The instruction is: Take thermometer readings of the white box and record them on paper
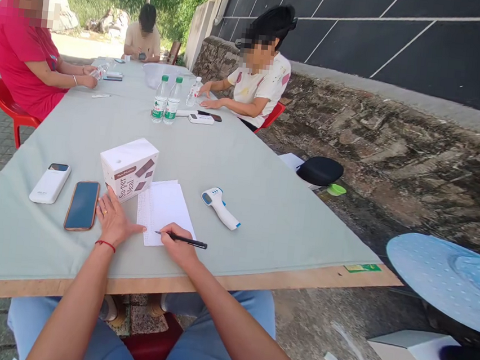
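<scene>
You are sitting at the end of a long table (277, 229), its grey-green cloth leaving the wooden near edge bare. Three people are sitting around it: one in a pink top (24, 63) on the left, one in a patterned white top (259, 88) on the right, one in a pale top (130, 39) at the far end. Two green-capped water bottles (160, 101) are standing upright, well apart from your hands.

Nearer you, a white "Super Meal" box (130, 155) is standing beside the paper (169, 204), which is lying flat between your hands. Your left hand (114, 223) is spreading its fingers open toward the box, thumb reaching the paper's left edge; whether the fingertips are touching the box is unclear. A white infrared thermometer (220, 206) is lying to the paper's right; a phone (82, 205) and a white power bank (50, 184) are lying left of your left hand. Your right hand (179, 249) is gripping a black pen (194, 243), its tip at the paper's lower part, contact hard to tell.

You are apparently writing or about to write; the next stroke would call for a steady sheet under your left thumb and light tip pressure.
</scene>
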A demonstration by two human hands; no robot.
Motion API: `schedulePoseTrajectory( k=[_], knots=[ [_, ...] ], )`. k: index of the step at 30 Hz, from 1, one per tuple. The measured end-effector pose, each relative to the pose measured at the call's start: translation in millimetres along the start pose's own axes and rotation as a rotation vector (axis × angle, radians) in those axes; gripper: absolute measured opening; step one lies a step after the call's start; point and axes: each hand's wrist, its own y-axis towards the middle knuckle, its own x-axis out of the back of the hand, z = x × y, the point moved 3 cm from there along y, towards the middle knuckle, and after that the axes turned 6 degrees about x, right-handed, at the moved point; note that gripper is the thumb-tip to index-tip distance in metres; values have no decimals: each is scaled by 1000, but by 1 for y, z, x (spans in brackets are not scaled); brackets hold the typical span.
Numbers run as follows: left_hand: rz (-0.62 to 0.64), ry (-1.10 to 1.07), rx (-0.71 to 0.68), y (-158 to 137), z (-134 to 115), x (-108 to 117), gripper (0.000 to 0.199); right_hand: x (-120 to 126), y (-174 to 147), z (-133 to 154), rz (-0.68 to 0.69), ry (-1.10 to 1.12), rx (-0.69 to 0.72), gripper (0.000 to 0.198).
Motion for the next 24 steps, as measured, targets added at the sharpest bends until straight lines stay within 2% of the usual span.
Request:
schedulePoseTrajectory(
  k=[24],
  knots=[
    [-24,-118,-40,3,5,-4,155,0,0,-1,-11,-30,11,14]
  ],
)
